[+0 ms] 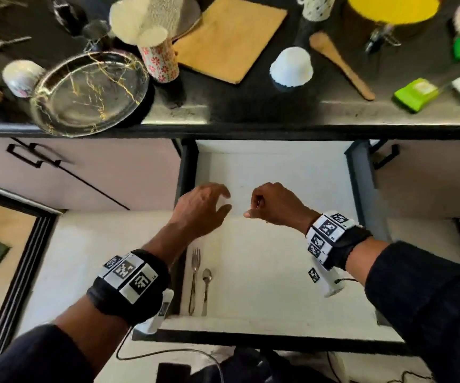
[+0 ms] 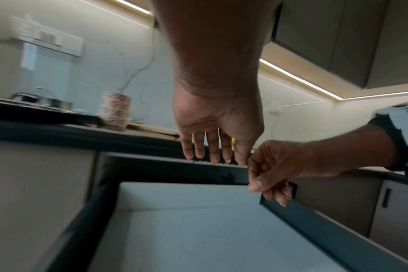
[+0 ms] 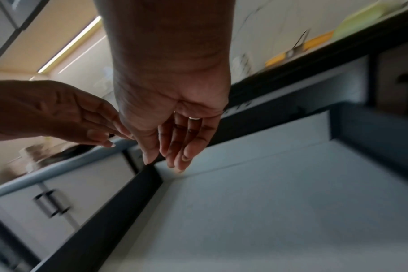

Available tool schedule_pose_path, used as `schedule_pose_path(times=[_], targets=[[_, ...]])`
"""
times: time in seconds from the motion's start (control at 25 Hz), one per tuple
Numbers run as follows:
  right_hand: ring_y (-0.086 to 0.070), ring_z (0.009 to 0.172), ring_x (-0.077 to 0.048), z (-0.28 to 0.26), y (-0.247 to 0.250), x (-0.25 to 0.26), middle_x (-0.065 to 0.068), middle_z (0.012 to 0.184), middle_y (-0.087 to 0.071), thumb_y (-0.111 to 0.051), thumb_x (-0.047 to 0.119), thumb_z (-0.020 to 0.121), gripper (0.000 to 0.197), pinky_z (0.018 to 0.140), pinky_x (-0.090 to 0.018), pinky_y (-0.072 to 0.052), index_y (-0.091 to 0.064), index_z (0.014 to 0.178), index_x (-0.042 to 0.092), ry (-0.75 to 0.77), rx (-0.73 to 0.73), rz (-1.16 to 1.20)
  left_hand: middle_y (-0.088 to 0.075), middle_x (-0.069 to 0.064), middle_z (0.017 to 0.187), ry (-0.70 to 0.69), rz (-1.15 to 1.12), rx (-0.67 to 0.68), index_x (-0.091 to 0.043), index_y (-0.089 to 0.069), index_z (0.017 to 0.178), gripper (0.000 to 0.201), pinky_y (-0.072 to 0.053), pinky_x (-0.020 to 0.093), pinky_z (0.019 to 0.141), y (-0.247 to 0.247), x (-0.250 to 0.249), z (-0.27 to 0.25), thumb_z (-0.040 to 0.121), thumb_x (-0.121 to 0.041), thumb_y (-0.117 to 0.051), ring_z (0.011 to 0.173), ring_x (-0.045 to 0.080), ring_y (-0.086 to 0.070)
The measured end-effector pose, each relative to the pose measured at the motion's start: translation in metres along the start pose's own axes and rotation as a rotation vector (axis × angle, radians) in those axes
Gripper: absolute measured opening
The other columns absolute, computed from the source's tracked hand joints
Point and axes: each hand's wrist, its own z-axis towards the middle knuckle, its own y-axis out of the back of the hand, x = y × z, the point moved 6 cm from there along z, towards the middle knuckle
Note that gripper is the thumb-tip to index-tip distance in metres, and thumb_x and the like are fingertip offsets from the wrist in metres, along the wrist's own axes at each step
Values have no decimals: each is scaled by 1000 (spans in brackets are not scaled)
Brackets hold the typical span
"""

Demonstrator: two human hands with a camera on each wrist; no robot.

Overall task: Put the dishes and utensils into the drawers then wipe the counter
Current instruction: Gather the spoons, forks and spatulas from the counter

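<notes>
Open drawer [image 1: 292, 167] below counter [image 1: 251, 111]. Fork [image 1: 195, 275] and spoon [image 1: 206, 286] at 7 o'clock inside. Left hand [image 1: 201, 208] and right hand [image 1: 273, 204] above, fingers loosely extended, empty. Plate [image 1: 90, 92] at 10 o'clock, blurred; far dishes cropped.

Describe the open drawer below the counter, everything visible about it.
The drawer is pulled well out from under the dark counter. It has dark grey side walls and a pale, smooth, flat floor. A fork and a spoon lie side by side, handles toward the person, by its left wall near the front. Both hands hang over its middle, holding nothing; no contact shows.
</notes>
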Motion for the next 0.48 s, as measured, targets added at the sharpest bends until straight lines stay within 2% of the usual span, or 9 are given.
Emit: schedule_pose_path(times=[0.12,0.24,0.36,0.48], targets=[[-60,73,-15,-16,81,-42,4,77,-64,-74,42,80,24,66,-32,-51,-64,75,21,-47,-232,23,-52,-4,140,-156,28,26,-31,-50,128,38,-47,38,99,22,-70,67,93,-40,-59,122,19,-53],[-61,71,-17,-33,172,-97,3,73,-67,-75,36,79,19,65,-33,-52,-67,75,19,-86,-487,34,-48,-6,142,-306,64,-46,-28,-48,134,47,-42,33,102,45,-152,131,91,-39,-63,127,16,-49],[-62,73,-15,-46,237,-150,5,74,-66,-74,32,79,15,67,-33,-53,-66,76,20,-121,-630,31,-47,-7,143,-317,16,-59,-29,-48,135,51,-41,34,104,53,-211,183,88,-39,-66,128,14,-48],[-62,88,-21,-50,290,-211,0,87,-67,-72,24,80,8,74,-29,-48,-67,81,18,-167,-749,-6,-48,-6,141,-289,-8,-11,-27,-48,134,50,-44,35,102,45,-257,229,88,-38,-67,126,15,-49]])
